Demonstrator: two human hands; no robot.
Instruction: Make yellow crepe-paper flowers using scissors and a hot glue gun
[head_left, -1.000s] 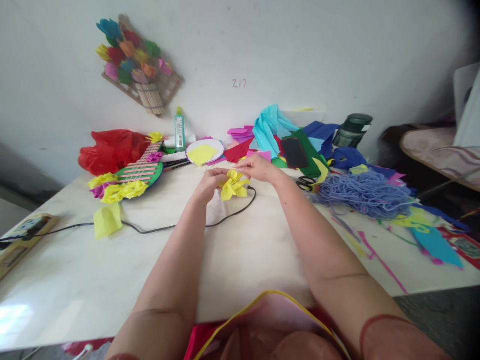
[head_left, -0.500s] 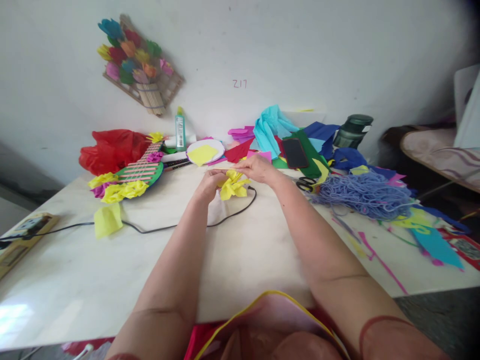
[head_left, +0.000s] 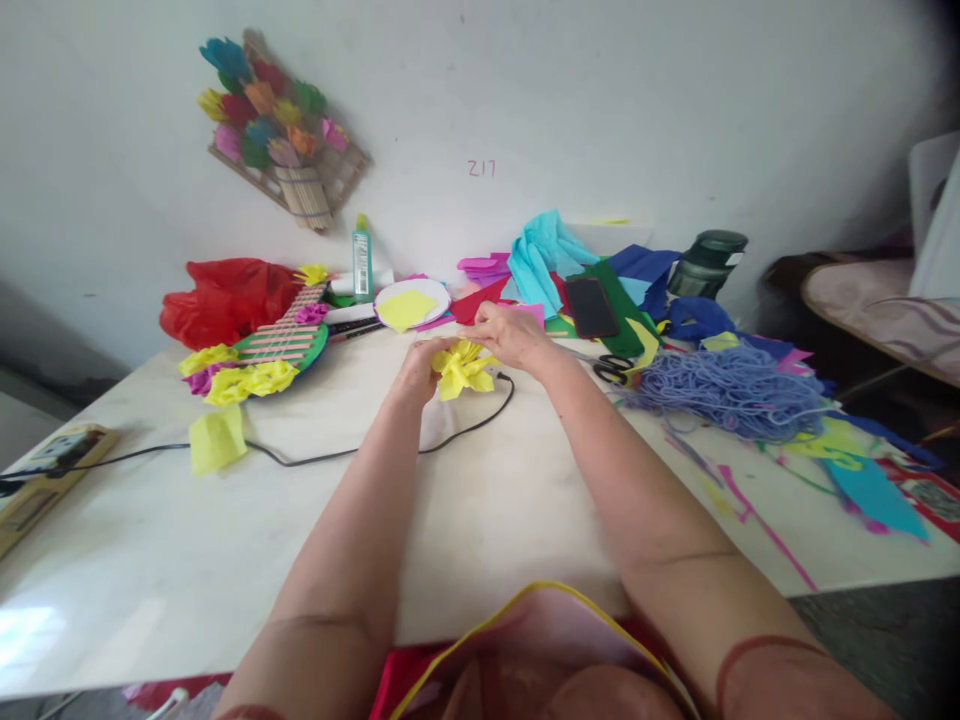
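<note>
A yellow paper flower [head_left: 464,370] is held up over the middle of the table, its petals spread toward me. My left hand [head_left: 420,368] is closed on its left side, the fingertips partly hidden behind the petals. At the flower's upper right, my right hand [head_left: 506,335] has its fingers pinched together at the petals' edge. Below runs a black cable [head_left: 472,428], its plug end near the flower. Left of my hands lies a green paper guitar shape [head_left: 311,345] with pale sticks and yellow paper ruffles [head_left: 251,382]. A loose yellow paper piece [head_left: 217,440] rests on the cable.
At the back stand a glue bottle [head_left: 361,262] and a white oval [head_left: 442,292] with yellow paper on it. To the right are a phone [head_left: 591,307], scissors [head_left: 613,369], blue yarn [head_left: 727,390] and a dark jar [head_left: 707,264]. A power strip [head_left: 52,475] lies at left.
My right hand has shifted slightly left and its fingers have drawn up and bent more over the flower. The flower has turned a little; my left hand stays on it.
</note>
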